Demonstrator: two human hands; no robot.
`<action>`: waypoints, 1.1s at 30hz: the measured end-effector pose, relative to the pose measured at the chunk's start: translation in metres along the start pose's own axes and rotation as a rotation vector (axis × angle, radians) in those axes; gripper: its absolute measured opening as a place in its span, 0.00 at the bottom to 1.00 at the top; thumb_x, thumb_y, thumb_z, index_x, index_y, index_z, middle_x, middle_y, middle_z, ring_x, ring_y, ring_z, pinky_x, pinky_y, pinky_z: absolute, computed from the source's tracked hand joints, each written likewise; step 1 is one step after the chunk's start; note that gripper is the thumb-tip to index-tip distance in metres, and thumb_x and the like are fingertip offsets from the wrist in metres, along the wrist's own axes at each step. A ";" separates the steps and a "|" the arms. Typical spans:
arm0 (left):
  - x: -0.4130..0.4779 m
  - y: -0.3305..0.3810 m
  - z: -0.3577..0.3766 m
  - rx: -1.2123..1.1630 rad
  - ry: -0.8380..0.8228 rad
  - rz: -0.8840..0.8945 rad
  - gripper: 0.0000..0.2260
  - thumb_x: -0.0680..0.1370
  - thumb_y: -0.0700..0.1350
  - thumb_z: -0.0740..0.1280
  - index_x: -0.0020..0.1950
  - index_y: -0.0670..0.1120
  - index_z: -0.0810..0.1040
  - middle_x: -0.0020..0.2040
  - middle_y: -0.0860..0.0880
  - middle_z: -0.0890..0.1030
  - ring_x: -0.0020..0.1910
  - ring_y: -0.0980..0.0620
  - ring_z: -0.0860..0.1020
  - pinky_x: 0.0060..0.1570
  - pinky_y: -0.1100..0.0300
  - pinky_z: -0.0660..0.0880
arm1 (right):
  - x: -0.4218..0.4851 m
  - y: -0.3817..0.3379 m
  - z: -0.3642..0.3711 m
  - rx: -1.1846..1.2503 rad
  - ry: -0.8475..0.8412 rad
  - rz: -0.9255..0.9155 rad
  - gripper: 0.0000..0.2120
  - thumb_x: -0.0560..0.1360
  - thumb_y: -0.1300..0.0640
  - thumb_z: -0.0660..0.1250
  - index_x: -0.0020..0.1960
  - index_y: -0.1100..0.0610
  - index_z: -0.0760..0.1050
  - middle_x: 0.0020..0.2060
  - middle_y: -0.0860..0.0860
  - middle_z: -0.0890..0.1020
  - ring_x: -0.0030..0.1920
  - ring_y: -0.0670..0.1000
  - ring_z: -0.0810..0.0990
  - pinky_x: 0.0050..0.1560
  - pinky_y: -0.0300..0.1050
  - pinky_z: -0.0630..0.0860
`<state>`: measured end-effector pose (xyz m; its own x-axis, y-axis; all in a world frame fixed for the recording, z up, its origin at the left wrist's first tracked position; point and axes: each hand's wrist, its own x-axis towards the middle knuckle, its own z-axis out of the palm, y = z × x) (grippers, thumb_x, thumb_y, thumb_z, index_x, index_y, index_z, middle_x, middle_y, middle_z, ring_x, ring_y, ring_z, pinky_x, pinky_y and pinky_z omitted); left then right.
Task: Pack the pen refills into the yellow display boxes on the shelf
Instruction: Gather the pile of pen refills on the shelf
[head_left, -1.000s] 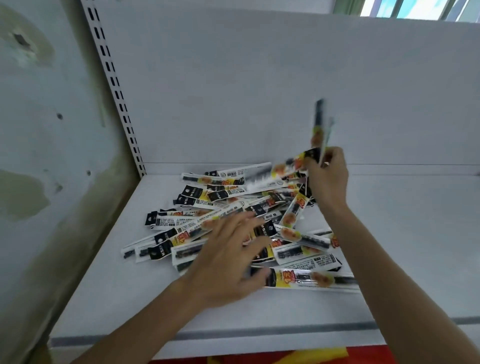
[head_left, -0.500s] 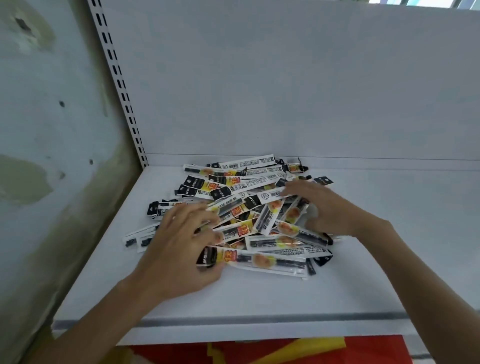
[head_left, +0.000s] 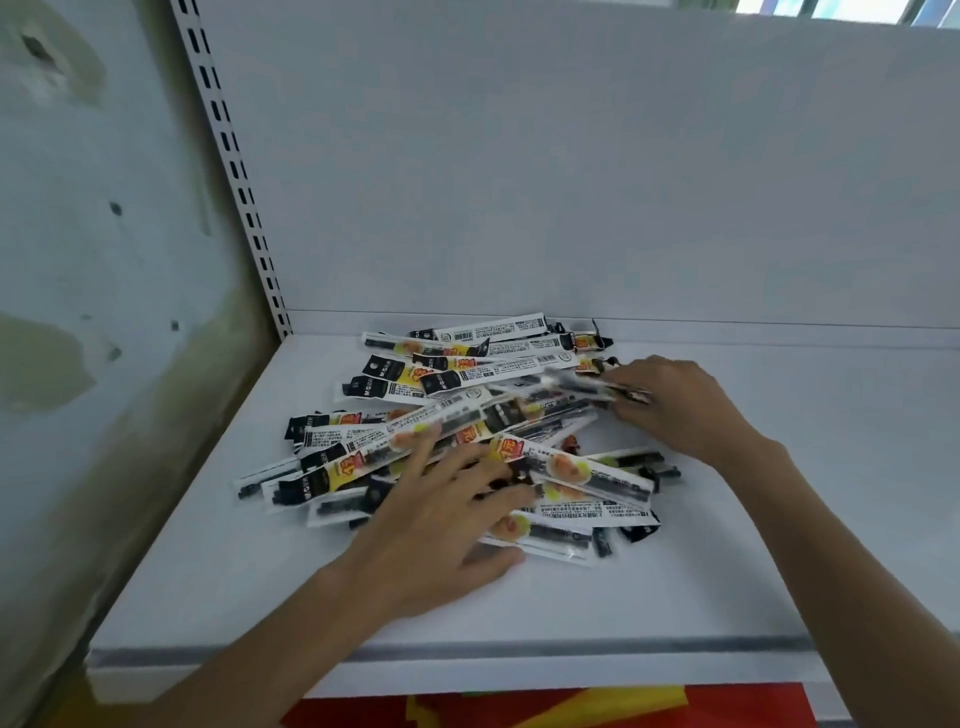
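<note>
Pen refills: a big messy pile of pen refills (head_left: 467, 410) in long thin packets lies on the white shelf (head_left: 779, 545). The pile sits in the left half of the shelf and goes from near the back edge to about the middle. The packets lie across each other in all directions. They are white, black and yellow, with tiny print and bar codes.
Left hand: the left hand (head_left: 441, 535) lies flat on the front part of the pile. Its fingers (head_left: 423, 454) are spread wide and rest on the packets. The thumb lies on the bare shelf beside the front packets.
Right hand: the right hand (head_left: 680, 405) is at the right side of the pile, near the back. Its fingers (head_left: 639, 370) are curled round the ends of a few packets and hold them. Those packets look blurry.
Shelf: it has a grey strip (head_left: 519, 649) along the front edge.
Back: a plain white panel (head_left: 571, 182) stands behind the shelf.
Left side: a white post with dark slots (head_left: 234, 171) goes up from the back left corner. Beside it is a worn wall (head_left: 78, 260) with patchy paint.
Below: something red and yellow (head_left: 571, 709) shows under the front edge.
</note>
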<state>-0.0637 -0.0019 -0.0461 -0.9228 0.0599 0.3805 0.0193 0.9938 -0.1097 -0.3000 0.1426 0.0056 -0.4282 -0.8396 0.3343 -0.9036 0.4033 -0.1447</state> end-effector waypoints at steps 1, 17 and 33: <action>0.001 0.000 0.001 0.005 0.020 -0.021 0.16 0.75 0.60 0.57 0.58 0.56 0.74 0.52 0.54 0.80 0.57 0.51 0.75 0.66 0.43 0.60 | -0.001 0.002 -0.007 0.015 -0.007 0.029 0.02 0.73 0.55 0.68 0.42 0.52 0.78 0.36 0.52 0.81 0.37 0.56 0.78 0.38 0.47 0.71; 0.011 -0.014 -0.009 0.197 -0.013 -0.182 0.37 0.71 0.66 0.56 0.73 0.45 0.59 0.73 0.41 0.65 0.74 0.43 0.59 0.69 0.39 0.51 | 0.016 -0.085 0.022 0.303 -0.053 -0.199 0.24 0.68 0.56 0.73 0.63 0.53 0.73 0.57 0.50 0.77 0.59 0.51 0.71 0.61 0.45 0.67; 0.033 -0.051 0.006 0.022 -0.021 -0.347 0.40 0.66 0.74 0.51 0.66 0.48 0.71 0.58 0.45 0.75 0.57 0.45 0.74 0.61 0.49 0.68 | -0.084 -0.052 -0.014 0.230 -0.243 0.516 0.10 0.69 0.59 0.69 0.47 0.50 0.69 0.38 0.46 0.77 0.38 0.46 0.75 0.36 0.39 0.70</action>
<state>-0.0977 -0.0509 -0.0338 -0.8804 -0.2838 0.3799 -0.3054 0.9522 0.0036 -0.2164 0.1974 -0.0015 -0.7778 -0.6265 -0.0504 -0.5467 0.7139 -0.4375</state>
